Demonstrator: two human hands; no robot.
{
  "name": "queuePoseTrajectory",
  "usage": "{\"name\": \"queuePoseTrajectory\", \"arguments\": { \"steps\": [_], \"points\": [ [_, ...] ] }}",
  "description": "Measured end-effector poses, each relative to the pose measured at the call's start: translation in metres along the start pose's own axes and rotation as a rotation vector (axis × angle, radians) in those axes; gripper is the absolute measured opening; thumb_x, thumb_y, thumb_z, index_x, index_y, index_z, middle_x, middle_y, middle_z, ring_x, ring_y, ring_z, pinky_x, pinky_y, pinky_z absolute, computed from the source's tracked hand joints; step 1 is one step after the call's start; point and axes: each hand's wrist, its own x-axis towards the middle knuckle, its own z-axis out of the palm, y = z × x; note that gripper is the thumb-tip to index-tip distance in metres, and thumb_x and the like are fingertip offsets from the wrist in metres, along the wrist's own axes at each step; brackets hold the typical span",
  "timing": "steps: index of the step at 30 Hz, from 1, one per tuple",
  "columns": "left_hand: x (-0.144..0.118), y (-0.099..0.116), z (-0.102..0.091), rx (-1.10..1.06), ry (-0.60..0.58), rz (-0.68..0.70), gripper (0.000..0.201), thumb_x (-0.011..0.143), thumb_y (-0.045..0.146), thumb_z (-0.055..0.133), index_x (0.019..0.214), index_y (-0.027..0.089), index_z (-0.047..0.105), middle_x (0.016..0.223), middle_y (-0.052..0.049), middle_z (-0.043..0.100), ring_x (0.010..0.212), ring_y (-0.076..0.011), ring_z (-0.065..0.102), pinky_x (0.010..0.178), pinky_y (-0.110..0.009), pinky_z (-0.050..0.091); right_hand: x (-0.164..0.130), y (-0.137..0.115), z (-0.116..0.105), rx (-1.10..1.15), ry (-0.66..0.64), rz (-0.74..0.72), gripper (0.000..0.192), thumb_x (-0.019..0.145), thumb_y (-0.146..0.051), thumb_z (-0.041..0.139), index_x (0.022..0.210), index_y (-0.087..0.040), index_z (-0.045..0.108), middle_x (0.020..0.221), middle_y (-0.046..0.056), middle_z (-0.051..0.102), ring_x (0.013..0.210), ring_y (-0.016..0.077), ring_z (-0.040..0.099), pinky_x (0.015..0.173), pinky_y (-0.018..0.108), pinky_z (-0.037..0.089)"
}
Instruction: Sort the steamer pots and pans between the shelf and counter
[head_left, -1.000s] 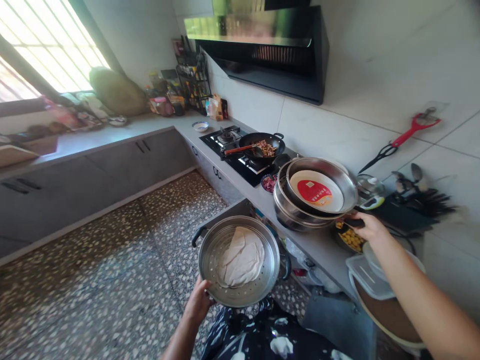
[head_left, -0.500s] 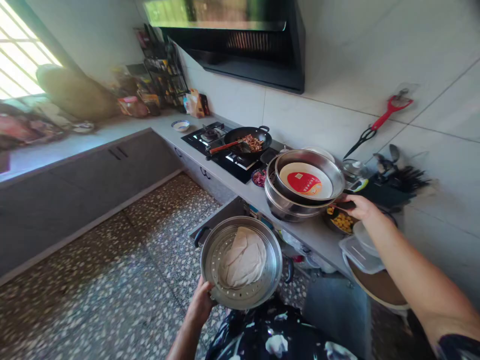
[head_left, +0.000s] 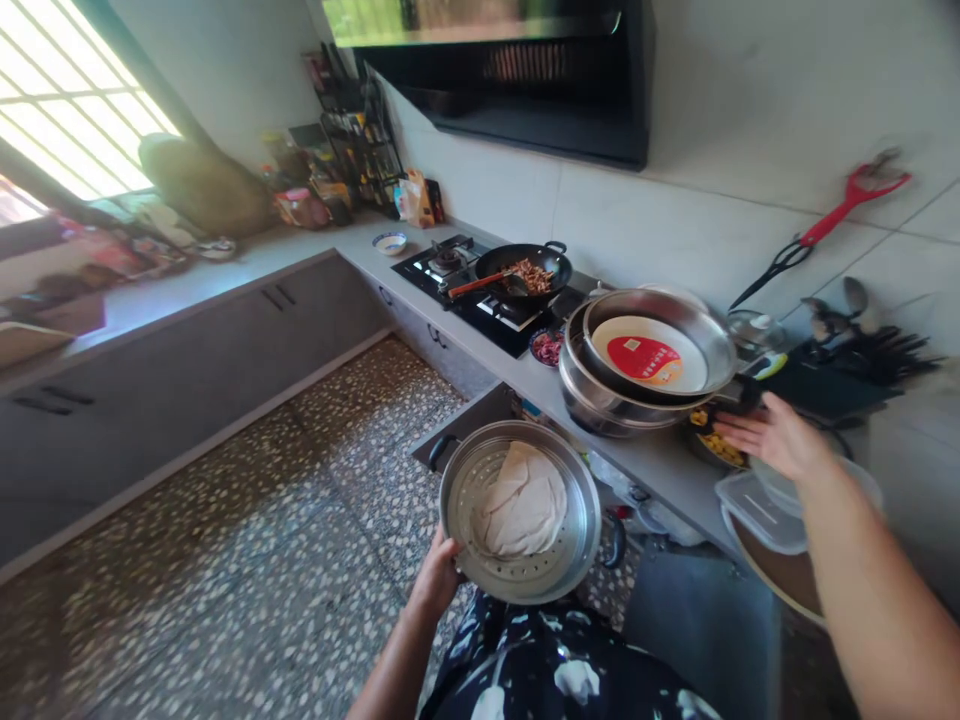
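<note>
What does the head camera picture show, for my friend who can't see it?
The left hand holds a steamer tray with flat dough above the floor. The right hand, open, reaches beside stacked metal pots on the counter.

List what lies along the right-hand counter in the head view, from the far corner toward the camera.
Small bowl → gas hob with the wok → stacked steel pots → right hand → clear plastic lid.
</note>
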Motion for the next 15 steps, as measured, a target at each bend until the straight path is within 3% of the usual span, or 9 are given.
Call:
{"name": "queuePoseTrajectory", "arguments": {
  "steps": [3, 5, 8, 11, 15],
  "points": [
    [0.004, 0.001, -0.005, -0.041, -0.031, -0.003, 0.072, 0.061, 0.018, 0.064, 0.130, 0.027, 0.044, 0.093, -0.001, 0.067, 0.071, -0.0166, 0.062, 0.060, -0.025, 0.047, -0.030, 0.077, 0.012, -0.147, -0.045, 0.177, 0.020, 0.084, -0.036, 0.057, 0.090, -0.019, 0.065, 0.101, 0.020, 0.070, 0.082, 0.0257, 0.070, 0.067, 0.035, 0.057],
    [0.010, 0.002, -0.010, -0.052, -0.045, -0.026, 0.071, 0.060, 0.016, 0.063, 0.128, 0.025, 0.046, 0.086, 0.000, 0.067, 0.067, -0.0162, 0.060, 0.060, -0.026, 0.047, -0.057, 0.141, 0.037, -0.225, -0.107, 0.355, 0.025, 0.073, -0.029, 0.072, 0.093, -0.015, 0.066, 0.096, 0.019, 0.071, 0.078, 0.0247, 0.070, 0.064, 0.035, 0.057],
    [0.023, 0.002, -0.019, -0.047, -0.051, -0.085, 0.065, 0.059, 0.015, 0.064, 0.123, 0.021, 0.051, 0.079, -0.001, 0.067, 0.065, -0.0172, 0.060, 0.063, -0.028, 0.047, -0.095, 0.223, 0.081, -0.149, -0.178, 0.434, 0.032, 0.067, -0.034, 0.078, 0.092, -0.016, 0.068, 0.086, 0.011, 0.072, 0.074, 0.0214, 0.068, 0.060, 0.030, 0.056],
    [0.041, 0.001, -0.030, -0.007, -0.098, -0.167, 0.066, 0.059, 0.016, 0.066, 0.123, 0.022, 0.052, 0.083, -0.002, 0.068, 0.068, -0.0192, 0.062, 0.066, -0.030, 0.048, -0.118, 0.279, 0.107, 0.068, -0.213, 0.439, 0.028, 0.069, -0.038, 0.075, 0.087, -0.017, 0.070, 0.085, 0.009, 0.072, 0.079, 0.0229, 0.068, 0.066, 0.034, 0.056],
    [0.073, -0.003, -0.036, 0.110, -0.200, -0.278, 0.068, 0.059, 0.019, 0.069, 0.124, 0.025, 0.051, 0.087, -0.004, 0.068, 0.072, -0.0221, 0.064, 0.065, -0.033, 0.050, -0.132, 0.337, 0.102, 0.237, -0.080, 0.428, 0.020, 0.064, -0.033, 0.075, 0.079, -0.020, 0.072, 0.079, 0.005, 0.072, 0.080, 0.0236, 0.068, 0.069, 0.034, 0.057]
  ]
}}
